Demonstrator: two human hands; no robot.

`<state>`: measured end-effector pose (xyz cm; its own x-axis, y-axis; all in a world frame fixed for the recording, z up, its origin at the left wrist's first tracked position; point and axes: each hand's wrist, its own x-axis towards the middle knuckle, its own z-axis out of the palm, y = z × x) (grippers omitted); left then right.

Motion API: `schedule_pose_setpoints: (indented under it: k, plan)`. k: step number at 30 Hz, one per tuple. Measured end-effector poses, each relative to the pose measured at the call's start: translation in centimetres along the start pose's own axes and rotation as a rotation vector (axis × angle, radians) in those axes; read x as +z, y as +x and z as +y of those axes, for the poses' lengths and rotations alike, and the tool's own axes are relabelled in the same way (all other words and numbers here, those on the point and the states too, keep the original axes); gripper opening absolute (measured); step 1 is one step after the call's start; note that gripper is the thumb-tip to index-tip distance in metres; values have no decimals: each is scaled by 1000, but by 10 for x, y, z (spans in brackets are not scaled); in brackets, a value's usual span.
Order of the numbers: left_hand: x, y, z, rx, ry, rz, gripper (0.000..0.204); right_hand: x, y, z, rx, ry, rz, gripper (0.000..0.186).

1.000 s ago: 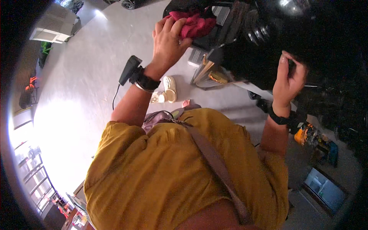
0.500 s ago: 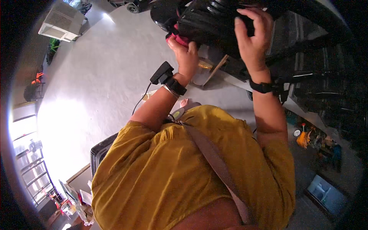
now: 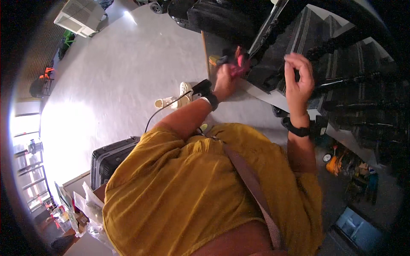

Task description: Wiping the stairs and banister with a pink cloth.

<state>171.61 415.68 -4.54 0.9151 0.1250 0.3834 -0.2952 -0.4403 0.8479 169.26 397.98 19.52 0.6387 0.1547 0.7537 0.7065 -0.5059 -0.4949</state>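
Pink cloth [image 3: 241, 65] in left hand [image 3: 224, 80], slanting forward-right

Pale grey floor [image 3: 141, 64], bright white glare [image 3: 66, 128] at left

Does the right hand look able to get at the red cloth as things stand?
Probably yes: the right hand looks empty, and the red cloth sticks out from the left hand toward it, though depth is unclear.
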Motion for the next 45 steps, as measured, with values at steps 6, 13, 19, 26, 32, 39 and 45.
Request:
schedule_pose_setpoints:
  k: [6, 13, 19, 26, 32, 39, 45]
  plan:
    - [-31, 45, 11, -111, -258, 367, 42, -26, -52, 18, 340, 123, -5, 10]
    - [-112, 75, 111, -117, -510, 342, 45, -42, -77, 8, 485, 96, -59, 8]
    - [-108, 86, 127, 141, -423, 535, 38, -49, -82, 5, 575, 127, -52, 9]
    - [-35, 84, 143, 581, 196, 600, 34, -37, -82, 2, 576, 129, -76, 11]
    - [-25, 50, 155, 619, 24, -335, 31, -20, -78, 10, 675, 246, -172, 34]
    - [-55, 25, 186, -327, -740, -586, 46, 21, -73, 10, 392, 217, -254, 66]
    - [-123, 72, 228, -36, -252, -819, 42, 17, -17, 17, 794, 1179, -24, 27]
